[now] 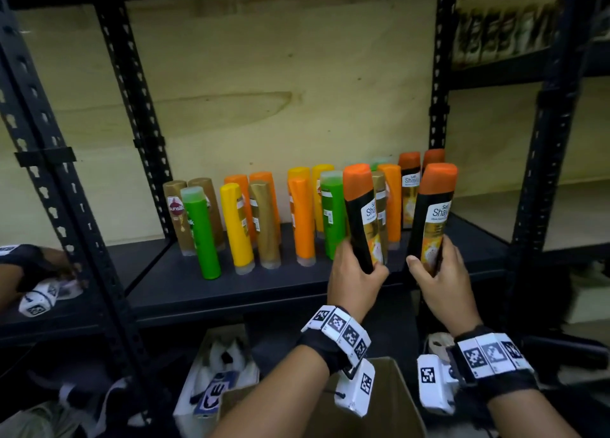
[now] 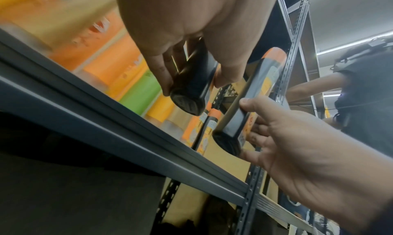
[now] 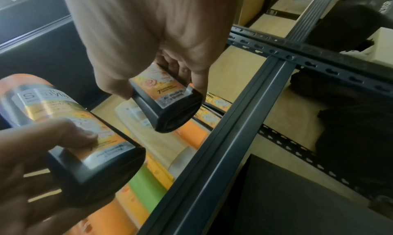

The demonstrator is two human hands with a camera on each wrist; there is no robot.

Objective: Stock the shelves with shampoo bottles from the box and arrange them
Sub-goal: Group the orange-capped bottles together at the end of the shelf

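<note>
Shelf (image 1: 231,289): well over a dozen bottles (image 1: 264,219) standing in loose rows, uneven; straightening remains. Left hand (image 1: 355,272) and right hand (image 1: 440,272) each wrapped around the base of one black bottle, left (image 1: 361,213), right (image 1: 432,216), above the shelf's front edge. Box (image 1: 379,404) below, contents hidden. Standing bottles crowd the space behind.
</note>
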